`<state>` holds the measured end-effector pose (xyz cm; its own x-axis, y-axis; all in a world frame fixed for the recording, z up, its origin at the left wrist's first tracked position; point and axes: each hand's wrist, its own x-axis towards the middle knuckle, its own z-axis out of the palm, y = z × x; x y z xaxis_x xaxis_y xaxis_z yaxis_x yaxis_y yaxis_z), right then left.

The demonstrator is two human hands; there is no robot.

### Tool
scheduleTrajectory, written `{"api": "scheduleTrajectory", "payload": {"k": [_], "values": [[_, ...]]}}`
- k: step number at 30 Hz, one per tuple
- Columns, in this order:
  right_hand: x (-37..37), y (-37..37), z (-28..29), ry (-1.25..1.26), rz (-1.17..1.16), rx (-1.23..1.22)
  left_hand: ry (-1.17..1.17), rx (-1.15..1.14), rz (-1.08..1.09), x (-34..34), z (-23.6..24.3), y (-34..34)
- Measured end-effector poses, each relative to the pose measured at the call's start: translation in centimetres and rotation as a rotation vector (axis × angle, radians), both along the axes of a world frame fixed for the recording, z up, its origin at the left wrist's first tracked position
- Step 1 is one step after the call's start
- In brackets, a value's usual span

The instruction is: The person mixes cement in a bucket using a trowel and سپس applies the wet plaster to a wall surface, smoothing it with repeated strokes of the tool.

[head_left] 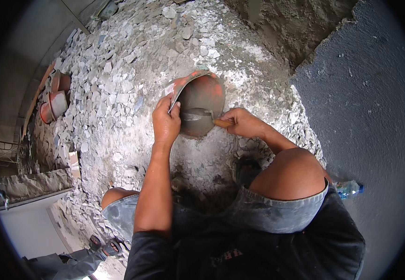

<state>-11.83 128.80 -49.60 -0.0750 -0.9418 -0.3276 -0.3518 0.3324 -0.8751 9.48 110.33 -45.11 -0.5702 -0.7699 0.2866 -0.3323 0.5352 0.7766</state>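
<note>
An orange bucket (pixel 216 88), coated in grey mortar, is tipped with its mouth toward me just ahead of my knees. My left hand (pixel 166 122) grips its rim on the left side, thumb on the inside. In my right hand (pixel 243 122) is the wooden handle of a trowel (pixel 223 123), closed in my fingers at the bucket's right edge. The trowel's grey blade reaches into the bucket, against its mortar-smeared inner wall. How much mortar lies inside, I cannot tell.
Broken rubble (pixel 113 93) covers the ground ahead and left. Stacked orange buckets (pixel 54 106) lie at the far left by a wooden plank (pixel 38 100). A rough grey surface (pixel 366 93) is on the right, with a plastic bottle (pixel 348 189). Another person's sandalled feet (pixel 111 247) show lower left.
</note>
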Motion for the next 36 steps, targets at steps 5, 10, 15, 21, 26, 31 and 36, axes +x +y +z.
{"api": "scheduleTrajectory", "payload": {"k": [5,10,15,21,26,31,36], "values": [[0.4,1.7,5.9,0.326,-0.220,-0.273,0.055,-0.133,0.004,0.1,2.4,-0.4],[0.4,-0.3,8.2,0.520,-0.205,-0.275,0.118,-0.256,-0.026,-0.7,5.1,-0.2],[-2.3,-1.0,8.9,-0.022,-0.178,-0.065,0.209,-0.156,0.013,-0.8,7.4,0.3],[-2.0,1.9,10.3,0.726,-0.284,-0.550,0.209,-0.225,0.065,-0.1,10.2,-0.4],[-3.9,2.2,6.7,1.095,-0.357,-0.374,0.208,-0.307,0.052,-0.9,11.7,0.1],[-2.8,1.2,4.0,0.729,-0.242,-0.385,0.230,-0.268,0.070,-1.2,12.9,1.8],[0.1,0.8,1.9,0.318,-0.220,-0.317,0.252,-0.245,0.106,-1.2,12.4,2.1]]}}
